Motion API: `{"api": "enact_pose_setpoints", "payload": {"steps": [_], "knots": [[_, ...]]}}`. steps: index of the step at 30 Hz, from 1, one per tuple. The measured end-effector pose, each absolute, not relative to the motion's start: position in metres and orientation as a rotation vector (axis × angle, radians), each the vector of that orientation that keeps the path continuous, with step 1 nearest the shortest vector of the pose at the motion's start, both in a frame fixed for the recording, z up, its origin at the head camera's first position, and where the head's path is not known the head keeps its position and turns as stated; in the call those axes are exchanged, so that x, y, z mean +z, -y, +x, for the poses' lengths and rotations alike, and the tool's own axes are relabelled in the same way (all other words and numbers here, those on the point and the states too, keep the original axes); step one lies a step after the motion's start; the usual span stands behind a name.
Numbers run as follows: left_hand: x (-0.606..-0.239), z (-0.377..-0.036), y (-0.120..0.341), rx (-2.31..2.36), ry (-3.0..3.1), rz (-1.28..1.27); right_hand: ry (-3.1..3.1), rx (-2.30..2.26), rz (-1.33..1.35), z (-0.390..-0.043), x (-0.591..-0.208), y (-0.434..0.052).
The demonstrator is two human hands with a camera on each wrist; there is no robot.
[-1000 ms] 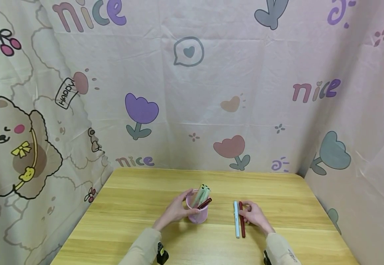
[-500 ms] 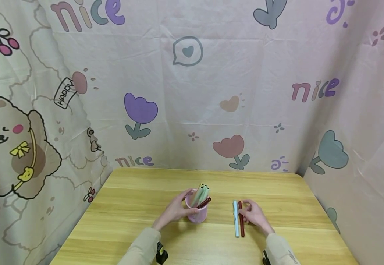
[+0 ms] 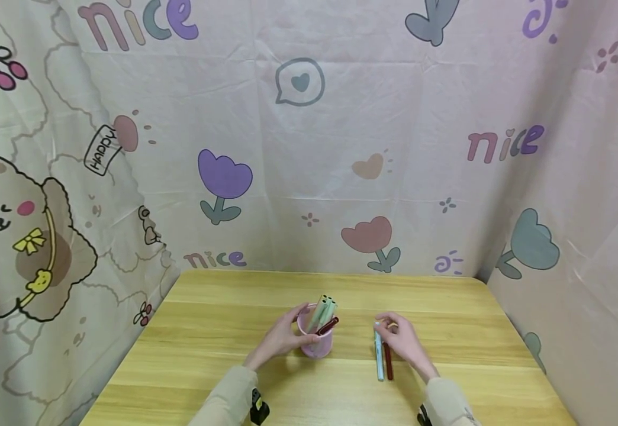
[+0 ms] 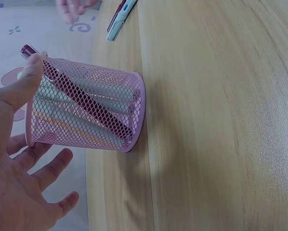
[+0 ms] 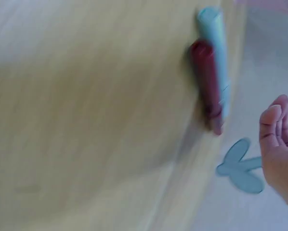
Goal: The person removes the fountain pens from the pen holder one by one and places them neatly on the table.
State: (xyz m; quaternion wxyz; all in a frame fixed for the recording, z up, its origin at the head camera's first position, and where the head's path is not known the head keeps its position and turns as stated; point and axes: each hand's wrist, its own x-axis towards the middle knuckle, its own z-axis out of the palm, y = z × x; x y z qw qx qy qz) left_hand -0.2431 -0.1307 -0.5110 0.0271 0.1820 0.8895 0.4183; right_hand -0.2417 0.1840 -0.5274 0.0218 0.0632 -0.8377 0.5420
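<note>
A printed cloth backdrop (image 3: 309, 148) with flowers, a dog and the word "nice" hangs behind and to both sides of the wooden table (image 3: 218, 343). Near the middle of the table stands a pink mesh cup (image 3: 315, 340), upright, with several pale green pens and one dark red pen leaning inside it. The left hand (image 3: 282, 338) is at the cup's left side: the thumb lies against the rim and the other fingers are spread loosely beside the mesh, an open grip that holds nothing. To the right of the cup, well apart from it, a light blue pen (image 3: 379, 361) and a dark red pen (image 3: 388, 362) lie side by side, touching, pointing near to far. The right hand (image 3: 402, 340) hovers over their far ends with relaxed fingers, its grip open; whether it touches them cannot be told.
</note>
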Motion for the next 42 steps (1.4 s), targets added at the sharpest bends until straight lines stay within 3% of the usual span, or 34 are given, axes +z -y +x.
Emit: {"api": "enact_pose_setpoints", "payload": {"steps": [7, 15, 42], "knots": [[-0.512, -0.243, 0.133, 1.292, -2.747, 0.566, 2.501, 1.663, 0.643, -0.241, -0.517, -0.153], [-0.513, -0.242, 0.131, 1.305, -2.734, 0.553, 2.480, 1.551, 0.909, -0.243, -0.512, -0.130], [-0.511, -0.245, 0.130, 1.316, -2.730, 0.571, 2.591, 1.448, 0.993, -0.254, -0.508, -0.114]]}}
